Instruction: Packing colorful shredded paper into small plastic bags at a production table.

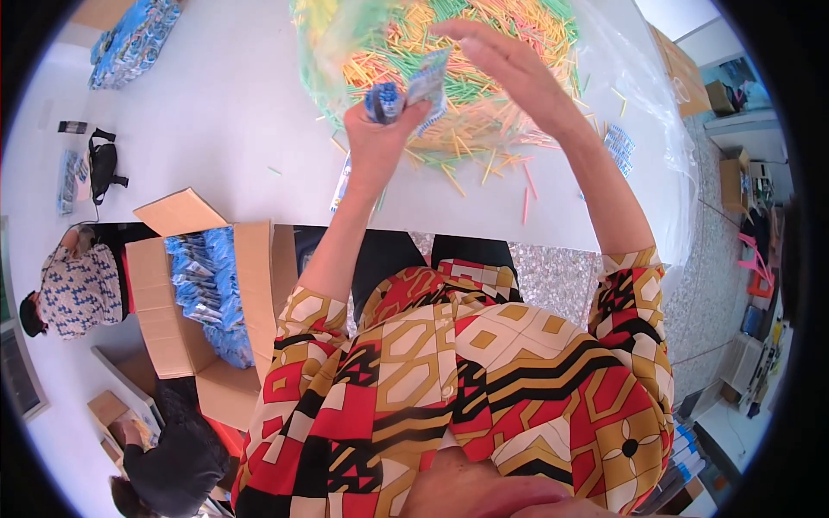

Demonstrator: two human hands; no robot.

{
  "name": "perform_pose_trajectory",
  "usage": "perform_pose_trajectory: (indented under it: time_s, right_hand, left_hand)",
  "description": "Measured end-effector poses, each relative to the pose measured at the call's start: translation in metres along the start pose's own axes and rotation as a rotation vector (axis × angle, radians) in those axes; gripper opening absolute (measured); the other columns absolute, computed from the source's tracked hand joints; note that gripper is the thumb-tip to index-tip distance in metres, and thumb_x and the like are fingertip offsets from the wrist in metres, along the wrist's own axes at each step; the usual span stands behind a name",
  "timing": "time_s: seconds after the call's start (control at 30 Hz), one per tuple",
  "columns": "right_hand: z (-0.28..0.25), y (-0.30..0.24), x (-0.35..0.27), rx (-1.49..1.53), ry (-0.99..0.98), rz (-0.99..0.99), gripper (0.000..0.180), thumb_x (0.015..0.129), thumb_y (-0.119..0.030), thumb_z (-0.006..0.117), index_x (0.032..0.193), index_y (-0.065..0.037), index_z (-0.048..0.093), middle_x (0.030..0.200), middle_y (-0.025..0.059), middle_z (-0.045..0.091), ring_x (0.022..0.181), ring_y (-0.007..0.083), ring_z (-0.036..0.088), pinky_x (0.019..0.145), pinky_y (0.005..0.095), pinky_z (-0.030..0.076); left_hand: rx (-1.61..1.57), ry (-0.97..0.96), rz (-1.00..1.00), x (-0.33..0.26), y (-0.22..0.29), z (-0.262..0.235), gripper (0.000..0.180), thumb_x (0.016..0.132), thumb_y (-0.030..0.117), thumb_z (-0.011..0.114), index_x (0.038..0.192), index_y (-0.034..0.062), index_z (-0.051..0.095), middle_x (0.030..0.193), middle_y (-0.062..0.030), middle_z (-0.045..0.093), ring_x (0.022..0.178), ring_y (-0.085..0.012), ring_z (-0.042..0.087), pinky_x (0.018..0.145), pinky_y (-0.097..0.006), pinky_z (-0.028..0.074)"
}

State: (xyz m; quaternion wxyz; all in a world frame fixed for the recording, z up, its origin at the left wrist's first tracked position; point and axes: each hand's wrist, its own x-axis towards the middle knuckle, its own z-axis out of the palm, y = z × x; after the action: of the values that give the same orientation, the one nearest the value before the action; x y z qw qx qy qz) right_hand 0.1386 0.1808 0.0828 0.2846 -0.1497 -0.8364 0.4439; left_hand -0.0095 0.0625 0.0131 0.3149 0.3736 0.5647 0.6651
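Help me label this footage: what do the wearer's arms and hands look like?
The left hand and right hand are ungloved. The left sleeve and right sleeve end well above the hands, in a bold geometric print of red, black, cream and mustard. No watch or bracelet shows.

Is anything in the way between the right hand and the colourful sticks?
Nothing I can see: the right hand is above the uncovered colourful sticks. The see-through bag surrounds them, and the left hand holds its packets off to the left.
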Motion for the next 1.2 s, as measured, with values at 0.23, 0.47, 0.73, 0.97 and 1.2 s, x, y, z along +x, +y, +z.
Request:
perform_pose_trajectory:
  time_s: [0.23, 0.47, 0.73, 0.97, 1.2]
  right_hand:
    - [-0.017, 0.073, 0.001, -0.227, 0.03, 0.306, 0.027, 0.091, -0.023, 0.053, 0.11, -0.005, 0.061, 0.1, 0.0042, 0.064, 0.088, 0.0136, 0.058, 0.079, 0.0268, 0.046]
    - [0.016, 0.118, 0.018, -0.53, -0.006, 0.133, 0.02, 0.082, -0.018, 0.061, 0.096, -0.003, 0.063, 0.087, 0.0101, 0.064, 0.075, 0.0219, 0.059, 0.069, 0.032, 0.048]
    - [0.051, 0.126, 0.055, -0.968, -0.051, 0.051, 0.013, 0.074, -0.013, 0.057, 0.081, -0.003, 0.06, 0.086, 0.0161, 0.062, 0.084, 0.0329, 0.061, 0.071, 0.0426, 0.05]
    - [0.053, 0.119, 0.071, -0.934, -0.133, 0.214, 0.017, 0.073, -0.007, 0.054, 0.089, -0.002, 0.058, 0.086, 0.0183, 0.063, 0.084, 0.0343, 0.061, 0.072, 0.0444, 0.049]
    - [0.033, 0.143, 0.06, -0.859, -0.161, 0.168, 0.014, 0.066, -0.007, 0.056, 0.078, 0.0, 0.058, 0.082, 0.0202, 0.061, 0.078, 0.0359, 0.058, 0.068, 0.0437, 0.047]
  left_hand:
    - [-0.157, 0.168, 0.056, -0.002, 0.003, -0.04, 0.016, 0.071, 0.004, 0.076, 0.073, 0.0036, 0.06, 0.067, 0.0032, 0.056, 0.06, -0.0027, 0.048, 0.056, -0.019, 0.04]
    - [-0.139, 0.162, 0.018, -0.013, -0.001, -0.052, 0.018, 0.072, 0.004, 0.075, 0.069, 0.0049, 0.057, 0.065, 0.0049, 0.054, 0.058, -0.0018, 0.045, 0.053, -0.019, 0.037]
    - [-0.1, 0.138, -0.001, -0.017, 0.002, -0.043, 0.019, 0.073, 0.005, 0.075, 0.068, 0.0052, 0.057, 0.065, 0.0058, 0.052, 0.058, -0.0012, 0.044, 0.052, -0.019, 0.036]
    - [-0.111, 0.135, -0.008, -0.019, -0.004, -0.049, 0.017, 0.073, 0.006, 0.075, 0.07, 0.004, 0.059, 0.065, 0.0055, 0.053, 0.059, -0.0015, 0.046, 0.054, -0.019, 0.037]
    - [-0.108, 0.104, -0.003, -0.02, -0.002, -0.042, 0.016, 0.074, 0.006, 0.075, 0.07, 0.0039, 0.06, 0.066, 0.0054, 0.054, 0.059, -0.0016, 0.045, 0.053, -0.019, 0.038]
